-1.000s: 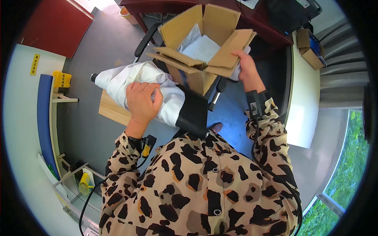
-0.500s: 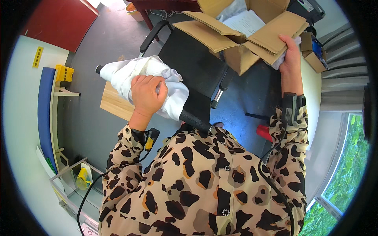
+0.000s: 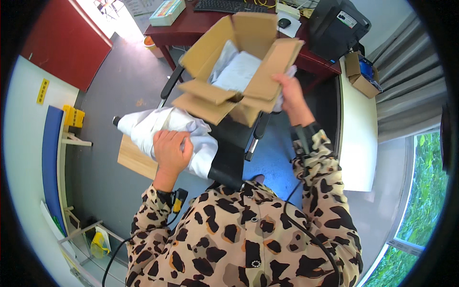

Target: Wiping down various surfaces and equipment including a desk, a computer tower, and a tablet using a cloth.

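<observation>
An open cardboard box point(image 3: 210, 52) tilts above the chair, its flaps spread. White, paper-like contents point(image 3: 237, 71) and a greyish wrap show inside. My right hand point(image 3: 292, 95) is closed on the box's right-hand flap, with a bit of pale crumpled material beside its fingers. My left hand point(image 3: 172, 150) is closed over a white cloth point(image 3: 143, 126), bunched over the top of a black chair back point(image 3: 227, 162). Its thumb lies across the curled fingers. The cloth covers much of the chair back, and the box hides part of the seat.
A dark red desk point(image 3: 165, 36) at the far side bears a keyboard point(image 3: 234, 5), a mouse point(image 3: 284, 22) and a black machine point(image 3: 339, 28). Right of the chair stands a white table point(image 3: 356, 158) with a small carton point(image 3: 362, 76). A wooden board point(image 3: 136, 158) lies beside the chair.
My right hand has brought the cardboard box left and nearer, over the chair. The left hand keeps its hold on the white cloth. The view has shifted, showing more of the desk.
</observation>
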Demonstrator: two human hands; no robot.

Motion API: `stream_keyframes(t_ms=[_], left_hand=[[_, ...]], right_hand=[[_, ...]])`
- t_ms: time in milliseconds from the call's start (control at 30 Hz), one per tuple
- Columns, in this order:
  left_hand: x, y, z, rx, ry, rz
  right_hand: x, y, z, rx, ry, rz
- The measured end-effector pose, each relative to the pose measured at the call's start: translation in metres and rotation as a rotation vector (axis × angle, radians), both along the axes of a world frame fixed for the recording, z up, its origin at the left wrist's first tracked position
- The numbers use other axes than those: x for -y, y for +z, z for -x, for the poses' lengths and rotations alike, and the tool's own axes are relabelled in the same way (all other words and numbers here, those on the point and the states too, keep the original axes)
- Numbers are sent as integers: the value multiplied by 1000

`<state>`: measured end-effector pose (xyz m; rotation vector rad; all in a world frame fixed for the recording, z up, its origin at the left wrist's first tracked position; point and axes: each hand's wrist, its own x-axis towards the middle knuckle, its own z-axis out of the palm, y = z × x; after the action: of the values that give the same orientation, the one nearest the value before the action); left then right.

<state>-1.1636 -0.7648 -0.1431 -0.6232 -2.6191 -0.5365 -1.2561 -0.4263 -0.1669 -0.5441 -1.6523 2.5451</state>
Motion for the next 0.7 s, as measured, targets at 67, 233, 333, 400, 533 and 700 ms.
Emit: stream_keyframes(t_ms=[67,233,333,400,533,700], left_hand=[[-3,1,0,7,-14,-13],[-13,2,8,26,-66,-6],[-7,-1,7,79,-29,44],[-7,1,4,124,-31,69],[-12,6,5,137,-32,89],[-18,14,8,310,27,65]], right_hand=[[6,-42,-2,50,62,-44],[15,-201,-24,256,100,-668],[42,-198,-40,285,116,-900],[30,-192,-53,313,280,-726],[2,-159,-80,418,612,-815],[-67,-164,-87,583,328,-672]])
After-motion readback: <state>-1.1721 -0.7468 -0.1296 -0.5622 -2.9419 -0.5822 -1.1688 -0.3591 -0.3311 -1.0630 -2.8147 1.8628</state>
